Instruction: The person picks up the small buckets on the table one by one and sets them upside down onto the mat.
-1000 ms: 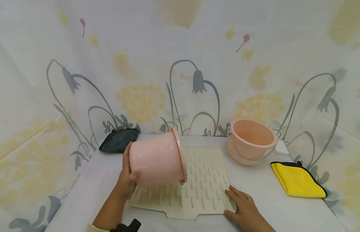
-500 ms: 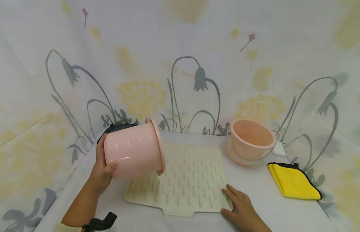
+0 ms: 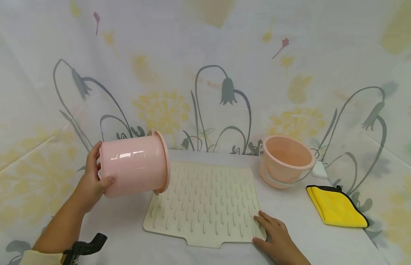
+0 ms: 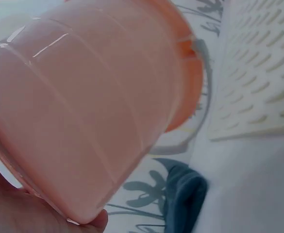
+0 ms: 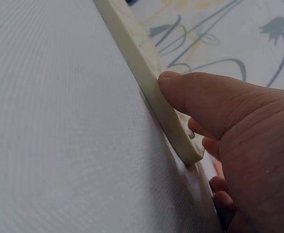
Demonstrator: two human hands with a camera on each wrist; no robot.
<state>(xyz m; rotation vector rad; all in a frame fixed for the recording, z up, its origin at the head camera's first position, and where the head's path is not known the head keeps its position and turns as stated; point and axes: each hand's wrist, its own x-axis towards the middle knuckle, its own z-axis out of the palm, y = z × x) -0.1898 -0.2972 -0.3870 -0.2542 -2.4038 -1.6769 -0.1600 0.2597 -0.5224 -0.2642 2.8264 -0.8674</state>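
My left hand [image 3: 92, 180] grips a pink bucket [image 3: 136, 165] by its base, with the thumb on the near wall. The bucket lies sideways in the air, its mouth and rim facing right. In the left wrist view a grey bail handle [image 4: 207, 92] hangs at the bucket's rim. A cream ridged drying mat [image 3: 205, 202] lies flat on the white table. On its front right corner rests my right hand [image 3: 275, 235], fingers along the right edge. The right wrist view has the thumb [image 5: 180, 90] pressed against the mat's edge.
At the back right stands a peach bucket [image 3: 286, 162], upright, with a small white object [image 3: 319, 170] behind it. A folded yellow cloth [image 3: 338, 208] with black edging lies at the right. A dark blue cloth [image 4: 183, 199] shows beyond the held bucket. A patterned curtain [image 3: 205, 44] encloses the table.
My left hand has carried the pink bucket leftward, off from over the mat, and it now covers the dark cloth in the head view. The right hand stays at the mat's corner.
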